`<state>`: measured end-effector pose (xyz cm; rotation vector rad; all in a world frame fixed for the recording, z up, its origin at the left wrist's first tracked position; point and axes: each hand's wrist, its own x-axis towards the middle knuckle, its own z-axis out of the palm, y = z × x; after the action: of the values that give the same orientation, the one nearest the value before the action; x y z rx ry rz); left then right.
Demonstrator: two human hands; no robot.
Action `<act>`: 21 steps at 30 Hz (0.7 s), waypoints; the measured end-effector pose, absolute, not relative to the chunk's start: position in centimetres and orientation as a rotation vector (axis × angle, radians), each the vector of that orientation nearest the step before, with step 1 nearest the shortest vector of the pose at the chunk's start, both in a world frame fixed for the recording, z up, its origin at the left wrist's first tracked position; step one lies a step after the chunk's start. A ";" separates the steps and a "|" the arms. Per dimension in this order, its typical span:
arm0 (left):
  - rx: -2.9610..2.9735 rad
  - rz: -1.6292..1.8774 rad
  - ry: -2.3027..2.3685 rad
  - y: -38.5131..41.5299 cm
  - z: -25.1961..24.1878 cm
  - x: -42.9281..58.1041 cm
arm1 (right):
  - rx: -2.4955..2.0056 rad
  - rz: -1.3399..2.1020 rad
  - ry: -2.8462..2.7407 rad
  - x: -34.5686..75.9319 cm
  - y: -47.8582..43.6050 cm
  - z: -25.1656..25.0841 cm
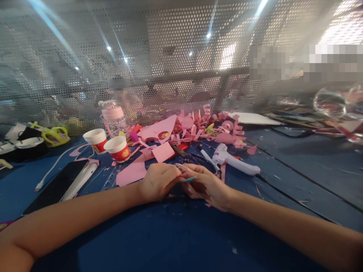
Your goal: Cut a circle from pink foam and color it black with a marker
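Near the middle of the blue table my left hand (pixel 161 180) and my right hand (pixel 208 185) meet, fingertips touching. A thin teal strip (pixel 189 180) shows between them, lying against my right hand's closed fingers. My left hand is curled shut, its thumb and fingers pinched together; what sits in that pinch is hidden. Just beyond the hands lie dark-handled scissors (pixel 184 154), a white pen (pixel 208 156) and a square of pink paper (pixel 163 152). To the right of them rests a white hot glue gun (pixel 238 162) with a black cord.
Pink paper scraps and curls (pixel 195 128) are heaped at the back. On the left stand paper cups (pixel 117 148), a pink-lidded bottle (pixel 113 117), a dark phone (pixel 56 185) and a white cable (pixel 53 162). A perforated metal screen (pixel 176 49) rises behind the table.
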<state>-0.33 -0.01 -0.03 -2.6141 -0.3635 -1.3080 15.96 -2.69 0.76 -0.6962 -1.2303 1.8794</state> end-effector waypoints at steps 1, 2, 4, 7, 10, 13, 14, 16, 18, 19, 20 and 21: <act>-2.590 -1.289 -0.357 0.0 0.0 -0.4 | -0.695 1.899 -1.258 16.1 -2.6 0.9; -2.562 -1.264 -0.351 0.1 0.1 -0.4 | -0.701 1.916 -1.287 16.2 -2.5 1.0; -2.498 -1.208 -0.354 0.3 0.2 -0.6 | -0.720 1.955 -1.360 16.5 -2.4 1.2; -2.432 -1.147 -0.375 0.5 0.1 -0.9 | -0.676 2.007 -1.452 16.7 -2.1 1.2; -2.496 -1.200 -0.437 0.5 -0.2 -1.0 | -0.642 1.960 -1.385 16.6 -2.1 0.9; -2.647 -1.335 -0.692 -0.1 -0.3 -0.7 | -0.701 1.812 -1.286 16.2 -2.4 0.5; -2.712 -1.367 -0.815 -0.4 -0.2 -0.5 | -0.725 1.755 -1.279 16.0 -2.6 0.5; -2.862 -1.406 -1.040 -1.1 -0.1 -0.1 | -0.774 1.657 -1.279 15.6 -2.9 0.4; -3.012 -1.438 -1.158 -1.6 0.1 0.4 | -0.806 1.590 -1.265 15.1 -3.3 0.4; -3.066 -1.456 -1.171 -1.8 0.2 0.6 | -0.814 1.569 -1.250 14.9 -3.4 0.4; -3.102 -1.478 -1.170 -1.8 0.2 0.7 | -0.822 1.554 -1.235 14.6 -3.6 0.3; -3.119 -1.494 -1.167 -1.8 0.2 0.8 | -0.829 1.542 -1.221 14.5 -3.7 0.3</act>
<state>0.78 -1.84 0.25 -3.1194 -1.1669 -1.4944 14.46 -3.72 0.30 -0.8291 -1.2212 1.5424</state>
